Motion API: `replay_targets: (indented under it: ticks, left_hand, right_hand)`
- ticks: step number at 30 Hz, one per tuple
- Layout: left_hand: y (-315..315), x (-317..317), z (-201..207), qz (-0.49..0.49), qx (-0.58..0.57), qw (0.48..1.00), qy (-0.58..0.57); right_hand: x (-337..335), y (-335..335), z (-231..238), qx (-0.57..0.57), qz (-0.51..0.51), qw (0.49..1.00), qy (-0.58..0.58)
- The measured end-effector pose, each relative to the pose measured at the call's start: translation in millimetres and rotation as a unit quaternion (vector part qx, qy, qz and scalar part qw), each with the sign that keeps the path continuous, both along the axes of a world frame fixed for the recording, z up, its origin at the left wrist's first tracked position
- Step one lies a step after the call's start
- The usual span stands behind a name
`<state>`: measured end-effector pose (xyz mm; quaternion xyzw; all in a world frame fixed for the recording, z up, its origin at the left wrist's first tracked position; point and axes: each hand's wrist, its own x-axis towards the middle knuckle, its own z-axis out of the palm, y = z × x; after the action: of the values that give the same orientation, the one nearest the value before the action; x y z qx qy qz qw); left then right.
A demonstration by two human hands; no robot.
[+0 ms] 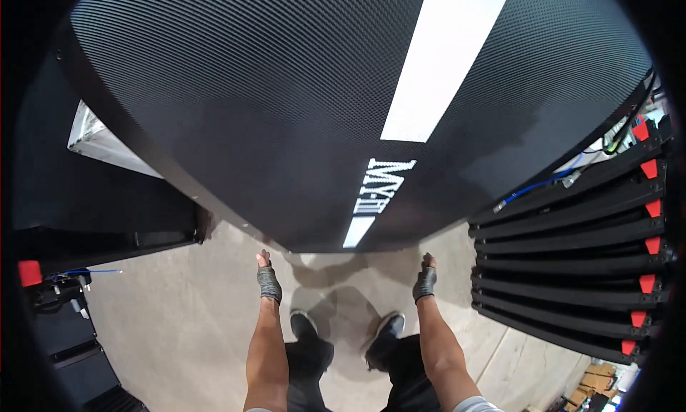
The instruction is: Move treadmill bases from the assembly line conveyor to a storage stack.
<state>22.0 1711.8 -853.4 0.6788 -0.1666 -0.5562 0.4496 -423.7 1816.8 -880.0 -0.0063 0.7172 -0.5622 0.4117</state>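
Observation:
A large black panel with a fine dotted mesh face fills the upper view; a white stripe and white lettering run down it. My left hand, in a dark fingerless glove, reaches up under the panel's lower edge. My right hand, gloved the same, does likewise to the right. Both hands' fingers are hidden behind the panel's edge, apparently gripping it. My two dark shoes stand on the concrete floor below.
A stack of black panels with red corner tabs stands at the right, with a blue cable above it. At the left are more black equipment, a red part and a silver truss. Cardboard boxes lie at the lower right.

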Motion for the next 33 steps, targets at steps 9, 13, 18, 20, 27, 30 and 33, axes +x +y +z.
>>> replay_targets:
  ticks: [9, 13, 18, 20, 27, 30, 33]
  left_hand:
    - [-73, 8, -54, 0.116, -0.103, 0.978, 0.14]
    - [-77, -12, -54, 0.119, -0.104, 0.973, 0.171]
    - [-42, 0, -34, 0.109, -0.091, 0.976, 0.165]
    - [-18, -6, -2, 0.084, -0.062, 0.982, 0.16]
    - [105, 34, 111, 0.133, 0.031, 0.978, 0.155]
    - [182, 66, 152, 0.07, 0.065, 0.988, 0.119]
    - [220, 83, 200, -0.021, 0.075, 0.994, 0.073]
  right_hand:
    - [-21, -108, -54, -0.165, -0.021, 0.984, -0.065]
    - [-29, -104, -40, -0.189, -0.113, 0.963, -0.155]
    - [-18, -64, -14, -0.137, -0.137, 0.971, -0.139]
    - [-19, -34, 6, -0.142, -0.184, 0.959, -0.164]
    - [-18, 76, 154, -0.008, -0.204, 0.97, -0.135]
    - [-22, 126, 214, 0.067, -0.176, 0.976, -0.11]
    - [-18, 154, 287, 0.122, -0.034, 0.976, -0.175]
